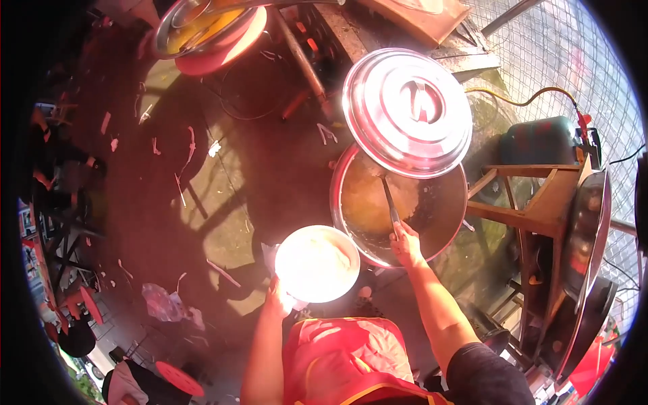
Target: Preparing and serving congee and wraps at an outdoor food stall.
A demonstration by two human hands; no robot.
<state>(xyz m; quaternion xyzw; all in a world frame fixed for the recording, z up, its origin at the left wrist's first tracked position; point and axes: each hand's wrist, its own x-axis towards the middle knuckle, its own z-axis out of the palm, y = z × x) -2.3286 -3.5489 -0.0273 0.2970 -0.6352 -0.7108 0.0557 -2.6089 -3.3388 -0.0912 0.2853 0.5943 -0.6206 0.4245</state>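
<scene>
My left hand [281,298] grips a white bowl [318,264] by its near left side, with something pale like a plastic bag beneath it. Glare washes out most of what is inside. In my right hand [405,244] is the handle of a metal utensil [389,198], whose far end dips into a large metal pot [458,223]. Brownish, cloudy liquid [362,200] fills the pot, so the utensil's tip is hidden. A shiny metal lid [385,116] lies tilted across the pot's far rim, leaving the near part uncovered. The bowl is just left of the pot.
At upper left, a metal basin [161,43] of yellow liquid sits over a pink one [223,63]. A gas cylinder [539,139] with a yellow hose [526,101] and a wooden stand [539,215] are right of the pot. Litter and a plastic bag [163,302] dot the floor.
</scene>
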